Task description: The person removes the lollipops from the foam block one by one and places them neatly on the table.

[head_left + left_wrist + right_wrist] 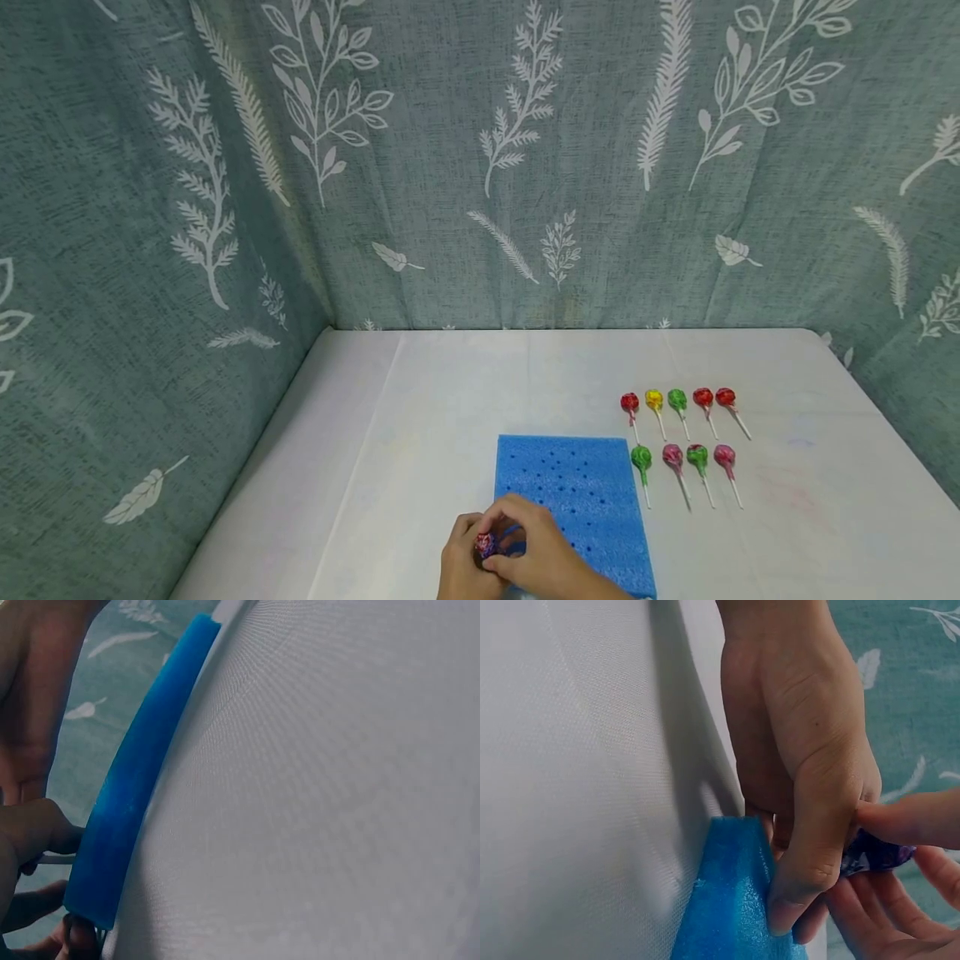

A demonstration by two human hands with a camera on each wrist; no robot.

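Observation:
A lollipop in a purple-and-red wrapper (485, 545) is between my two hands, above the left part of a blue foam block (577, 483) dotted with small holes. The left hand (470, 565) is curled at the candy's near side; in the left wrist view a thin pale stick (57, 860) runs between its fingers toward the foam. My right hand (536, 543) reaches across from the right, thumb and index finger pinching the wrapped head (881, 855). In the right wrist view, the left thumb (802, 877) lies close against the foam's edge. The stick's lower end is hidden.
Right of the foam, several wrapped lollipops lie in two rows: the far row holds a yellow one (654, 399), the near row a pink one (672, 456). Everything lies on a white table (405, 467). Leaf-patterned green curtains (435, 167) stand behind and at both sides.

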